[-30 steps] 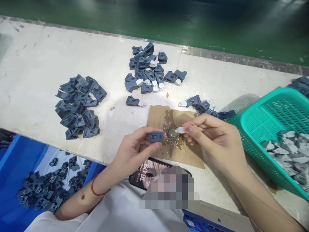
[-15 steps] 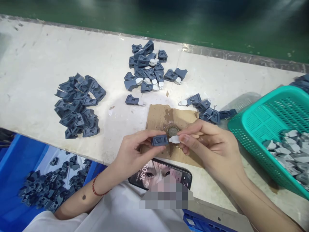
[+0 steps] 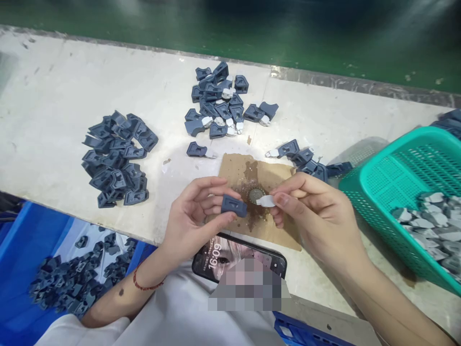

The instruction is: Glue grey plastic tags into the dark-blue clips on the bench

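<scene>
My left hand [image 3: 201, 211] is closed on a dark blue-grey plastic housing [image 3: 233, 205] with a recess in its upper face, held between thumb and fingers. Between thumb and forefinger, my right hand [image 3: 306, 206] pinches a small light-grey plastic tab [image 3: 265, 201], its narrow end pointing at the housing. A small gap separates the two parts. Beneath them a round grey disc [image 3: 257, 195] sits on a stained piece of cardboard [image 3: 234, 166].
Dark housings lie in a left pile [image 3: 115, 158], and others with light tabs form a far pile [image 3: 219, 103]. A green basket [image 3: 382, 192] of light tabs stands right. A phone [image 3: 277, 264] lies in front; a blue bin [image 3: 18, 269] of dark parts is lower left.
The housing and the tab, which were touching end to end, have come apart. My left hand has tipped the housing and opened its fingers somewhat around it.
</scene>
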Demonstrator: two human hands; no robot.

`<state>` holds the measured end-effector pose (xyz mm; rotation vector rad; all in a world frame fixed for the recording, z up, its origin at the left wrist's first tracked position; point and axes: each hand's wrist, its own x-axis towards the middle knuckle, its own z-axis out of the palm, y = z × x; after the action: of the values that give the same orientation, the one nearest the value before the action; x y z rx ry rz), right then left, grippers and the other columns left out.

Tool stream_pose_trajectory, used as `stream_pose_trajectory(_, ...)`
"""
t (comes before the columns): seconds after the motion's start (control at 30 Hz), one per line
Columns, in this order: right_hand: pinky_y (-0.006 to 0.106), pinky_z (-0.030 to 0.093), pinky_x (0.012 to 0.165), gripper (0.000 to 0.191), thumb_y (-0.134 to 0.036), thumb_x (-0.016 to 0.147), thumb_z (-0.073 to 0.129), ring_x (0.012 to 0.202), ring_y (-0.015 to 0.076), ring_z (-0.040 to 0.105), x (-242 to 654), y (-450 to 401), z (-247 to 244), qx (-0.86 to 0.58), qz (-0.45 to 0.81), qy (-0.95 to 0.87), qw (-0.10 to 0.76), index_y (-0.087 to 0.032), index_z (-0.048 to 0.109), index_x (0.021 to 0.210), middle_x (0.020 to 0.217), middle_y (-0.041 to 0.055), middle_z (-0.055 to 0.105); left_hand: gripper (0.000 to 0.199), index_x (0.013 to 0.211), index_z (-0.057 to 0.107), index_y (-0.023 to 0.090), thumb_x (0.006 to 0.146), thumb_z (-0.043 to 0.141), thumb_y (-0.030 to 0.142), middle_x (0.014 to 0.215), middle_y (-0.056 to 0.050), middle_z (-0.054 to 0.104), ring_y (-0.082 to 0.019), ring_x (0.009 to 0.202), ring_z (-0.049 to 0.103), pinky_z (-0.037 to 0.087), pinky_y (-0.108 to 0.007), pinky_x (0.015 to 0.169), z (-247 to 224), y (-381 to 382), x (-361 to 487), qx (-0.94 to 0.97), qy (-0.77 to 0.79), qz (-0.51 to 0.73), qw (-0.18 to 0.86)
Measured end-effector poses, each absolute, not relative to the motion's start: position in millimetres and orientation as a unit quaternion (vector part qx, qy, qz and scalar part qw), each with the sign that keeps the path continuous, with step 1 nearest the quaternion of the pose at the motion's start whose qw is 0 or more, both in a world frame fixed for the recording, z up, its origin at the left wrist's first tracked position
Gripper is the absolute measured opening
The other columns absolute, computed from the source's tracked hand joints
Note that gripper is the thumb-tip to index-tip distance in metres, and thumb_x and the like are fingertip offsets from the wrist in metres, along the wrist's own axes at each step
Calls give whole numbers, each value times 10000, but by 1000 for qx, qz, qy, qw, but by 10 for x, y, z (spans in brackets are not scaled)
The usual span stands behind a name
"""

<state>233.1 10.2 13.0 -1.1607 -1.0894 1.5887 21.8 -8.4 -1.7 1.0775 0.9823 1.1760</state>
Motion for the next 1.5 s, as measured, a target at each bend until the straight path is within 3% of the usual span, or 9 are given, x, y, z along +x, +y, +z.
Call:
stream_pose_trajectory(0.17, 124, 566, 570, 63, -264, 951, 753, 624, 75, 676, 2328, 97, 122, -443, 656, -435, 429, -274, 814, 939, 748, -15, 753, 179, 1077, 735, 220, 929, 733, 118, 1052, -3, 769, -144, 999, 785, 636, -178, 854, -35, -75, 208, 452, 401, 505, 616)
stream_pose_trajectory(0.47, 91, 579, 562, 168, -122, 897, 783, 571, 72, 714, 2321, 97, 181, -435, 677, -430, 410, -284, 815, 931, 681, -36, 759, 223, 1074, 650, 231, 954, 688, 47, 1256, -22, 781, -169, 1210, 723, 638, -239, 946, -35, -120, 200, 483, 380, 490, 618)
stream_pose_trajectory(0.87, 115, 569, 510, 71, -175, 893, 792, 521, 81, 682, 2266, 69, 175, -464, 631, -460, 419, -219, 798, 838, 638, -18, 742, 282, 1051, 650, 207, 894, 721, -15, 1289, -54, 762, -178, 1230, 710, 643, -227, 964, -73, -164, 226, 547, 385, 488, 561)
stream_pose_trajectory(1.1, 114, 558, 509, 78, -211, 904, 777, 514, 83, 677, 2254, 24, 173, -484, 593, -496, 409, -218, 775, 827, 614, -28, 723, 264, 1048, 658, 195, 884, 736, 3, 1281, -90, 764, -207, 1222, 718, 611, -329, 1067, -107, -180, 229, 606, 400, 480, 492)
stream_pose_trajectory(1.33, 114, 548, 524, 67, -245, 910, 754, 550, 86, 681, 2240, 9, 183, -509, 578, -512, 380, -208, 759, 853, 632, -22, 721, 262, 1066, 647, 199, 897, 725, 15, 1304, -90, 755, -205, 1276, 685, 596, -290, 1067, -136, -207, 219, 619, 406, 466, 485)
stream_pose_trajectory(1.43, 129, 556, 517, 91, -246, 896, 762, 540, 96, 681, 2234, 30, 205, -506, 579, -510, 387, -200, 748, 818, 624, -15, 719, 295, 1137, 643, 211, 901, 746, 68, 1364, -92, 723, -224, 1334, 644, 527, -360, 1162, -119, -162, 214, 622, 388, 459, 502)
stream_pose_trajectory(1.5, 146, 566, 514, 83, -250, 890, 768, 540, 107, 685, 2234, 40, 226, -508, 568, -516, 390, -200, 754, 825, 630, -9, 723, 354, 1231, 645, 225, 909, 759, 136, 1366, -89, 719, -228, 1301, 667, 556, -336, 1117, -92, -131, 212, 619, 398, 444, 511)
